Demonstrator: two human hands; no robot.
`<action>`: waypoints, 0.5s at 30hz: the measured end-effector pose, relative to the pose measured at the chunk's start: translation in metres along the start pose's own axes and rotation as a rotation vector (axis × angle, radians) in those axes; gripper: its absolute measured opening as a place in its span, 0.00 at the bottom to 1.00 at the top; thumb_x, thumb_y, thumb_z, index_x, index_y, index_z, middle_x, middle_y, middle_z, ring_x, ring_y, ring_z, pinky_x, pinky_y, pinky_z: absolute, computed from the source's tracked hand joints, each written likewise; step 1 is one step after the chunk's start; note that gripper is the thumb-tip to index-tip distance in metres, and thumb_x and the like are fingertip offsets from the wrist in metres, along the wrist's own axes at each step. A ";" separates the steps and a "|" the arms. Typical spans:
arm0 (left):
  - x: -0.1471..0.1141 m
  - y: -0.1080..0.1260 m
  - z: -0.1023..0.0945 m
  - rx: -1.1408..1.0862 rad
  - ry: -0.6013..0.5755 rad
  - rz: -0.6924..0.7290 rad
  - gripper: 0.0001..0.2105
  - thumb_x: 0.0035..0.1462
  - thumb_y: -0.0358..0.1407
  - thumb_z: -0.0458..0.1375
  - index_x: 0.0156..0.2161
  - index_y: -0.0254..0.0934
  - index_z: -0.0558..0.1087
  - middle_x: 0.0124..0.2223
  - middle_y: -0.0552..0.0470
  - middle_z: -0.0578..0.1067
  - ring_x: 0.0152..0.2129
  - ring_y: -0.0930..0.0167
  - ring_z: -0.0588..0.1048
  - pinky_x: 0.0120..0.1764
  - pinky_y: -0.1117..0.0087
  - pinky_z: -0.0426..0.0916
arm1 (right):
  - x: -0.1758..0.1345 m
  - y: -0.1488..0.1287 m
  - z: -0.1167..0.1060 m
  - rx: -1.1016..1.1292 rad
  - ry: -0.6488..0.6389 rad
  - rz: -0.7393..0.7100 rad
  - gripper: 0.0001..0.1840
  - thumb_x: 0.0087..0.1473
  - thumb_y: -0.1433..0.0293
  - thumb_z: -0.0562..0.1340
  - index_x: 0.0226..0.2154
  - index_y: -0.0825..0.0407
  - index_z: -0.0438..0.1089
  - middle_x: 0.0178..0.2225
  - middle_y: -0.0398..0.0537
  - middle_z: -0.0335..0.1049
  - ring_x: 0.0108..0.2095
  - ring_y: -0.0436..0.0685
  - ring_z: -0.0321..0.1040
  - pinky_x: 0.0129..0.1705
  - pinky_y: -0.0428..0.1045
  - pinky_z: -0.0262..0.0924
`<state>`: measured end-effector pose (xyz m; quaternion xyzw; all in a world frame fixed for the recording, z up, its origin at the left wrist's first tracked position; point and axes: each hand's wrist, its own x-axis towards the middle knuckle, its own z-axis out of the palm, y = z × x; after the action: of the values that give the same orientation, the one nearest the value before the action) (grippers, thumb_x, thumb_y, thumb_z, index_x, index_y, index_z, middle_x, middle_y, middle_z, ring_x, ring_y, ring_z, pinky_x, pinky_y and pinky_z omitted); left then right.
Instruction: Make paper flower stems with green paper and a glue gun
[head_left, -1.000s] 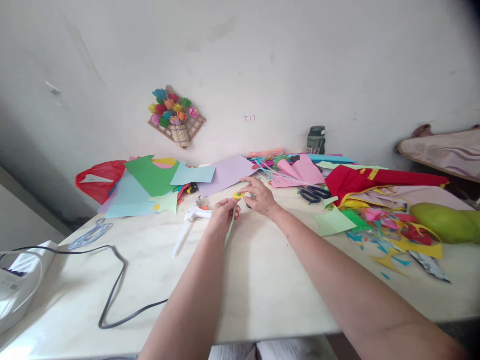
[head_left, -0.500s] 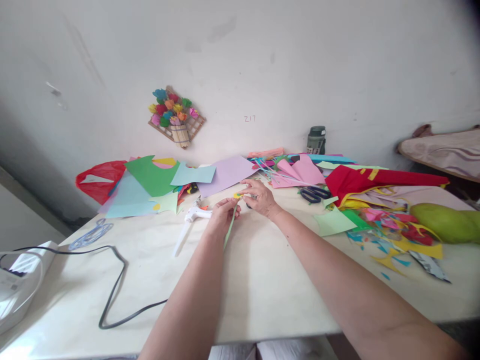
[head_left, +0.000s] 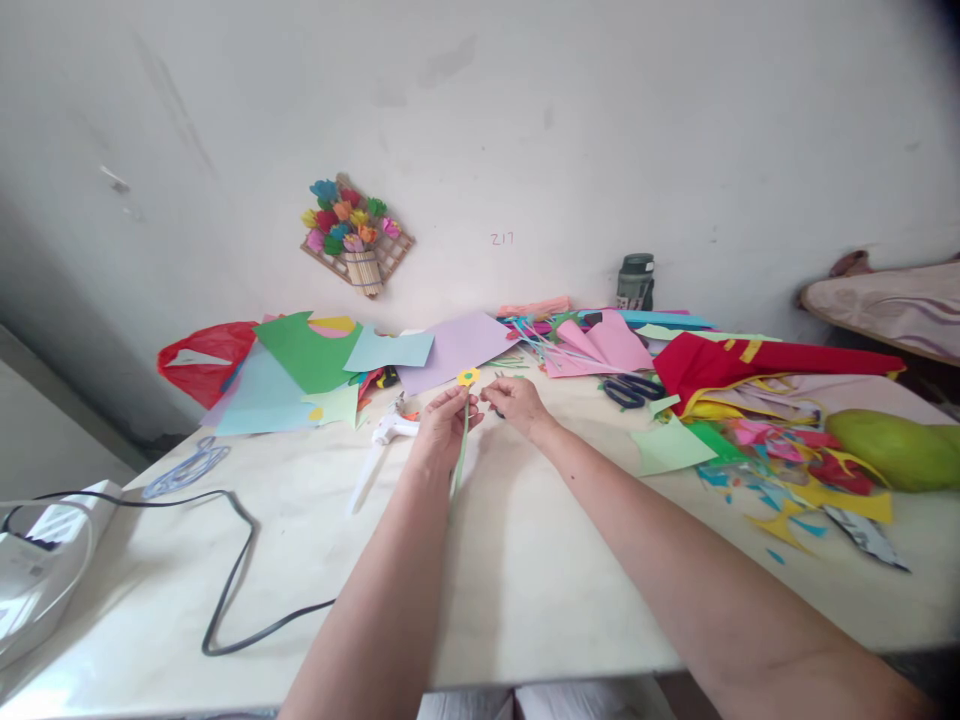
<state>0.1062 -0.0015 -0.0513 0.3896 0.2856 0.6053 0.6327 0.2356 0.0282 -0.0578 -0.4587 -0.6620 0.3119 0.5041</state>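
A yellow paper flower [head_left: 474, 377] with a green centre stands upright at the top of a thin light-green paper stem [head_left: 460, 462]. My left hand [head_left: 442, 422] is closed on that stem just below the flower. Just to the right of the flower, apart from it, is my right hand [head_left: 517, 405], its thumb and fingertips pinched together. Whether anything tiny sits in that pinch is too small to make out. A white glue gun [head_left: 390, 427] lies beside my left hand, its nozzle end partly hidden. Some small dark metal tool shows partly behind my right fingers.
Coloured paper sheets [head_left: 300, 350] spread along the wall at the back left. Dark-handled scissors [head_left: 631, 390], paper scraps [head_left: 795, 450] and a green fruit-like object [head_left: 885, 450] lie to the right. A black cable [head_left: 244, 560] loops across the left, near a white power strip [head_left: 56, 545].
My right hand has drawn back from the flower to the right, its fingers now pinched. The flower shows fully above my left hand, which keeps its hold on the stem.
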 end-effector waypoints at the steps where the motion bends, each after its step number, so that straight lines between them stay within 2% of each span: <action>1: 0.000 0.000 0.000 0.005 -0.006 -0.004 0.10 0.38 0.31 0.63 0.29 0.33 0.67 0.24 0.54 0.71 0.17 0.80 0.68 0.25 0.77 0.67 | -0.001 -0.003 0.001 0.071 -0.036 0.036 0.09 0.41 0.66 0.57 0.21 0.53 0.69 0.19 0.42 0.66 0.22 0.49 0.62 0.24 0.44 0.53; 6: -0.001 -0.001 0.000 0.065 -0.001 -0.011 0.11 0.38 0.33 0.63 0.29 0.32 0.68 0.23 0.54 0.71 0.15 0.79 0.67 0.20 0.78 0.64 | -0.007 -0.015 0.001 0.305 -0.156 0.136 0.09 0.40 0.67 0.57 0.21 0.55 0.69 0.20 0.43 0.67 0.22 0.47 0.63 0.22 0.42 0.52; 11: 0.000 -0.003 0.000 0.070 0.094 0.021 0.11 0.36 0.33 0.63 0.28 0.32 0.67 0.20 0.54 0.71 0.15 0.78 0.68 0.21 0.76 0.63 | -0.006 -0.008 -0.004 0.384 -0.296 0.183 0.08 0.39 0.69 0.58 0.21 0.56 0.69 0.21 0.45 0.69 0.21 0.47 0.64 0.20 0.42 0.53; 15: 0.004 -0.005 -0.005 0.124 0.125 0.102 0.12 0.37 0.36 0.63 0.28 0.32 0.69 0.24 0.52 0.72 0.19 0.76 0.70 0.24 0.76 0.62 | -0.005 -0.004 -0.007 0.381 -0.405 0.277 0.07 0.39 0.71 0.58 0.24 0.57 0.69 0.24 0.47 0.71 0.19 0.47 0.62 0.17 0.41 0.52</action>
<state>0.1055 0.0030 -0.0577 0.4036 0.3412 0.6411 0.5565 0.2420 0.0218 -0.0544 -0.3704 -0.6098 0.5810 0.3917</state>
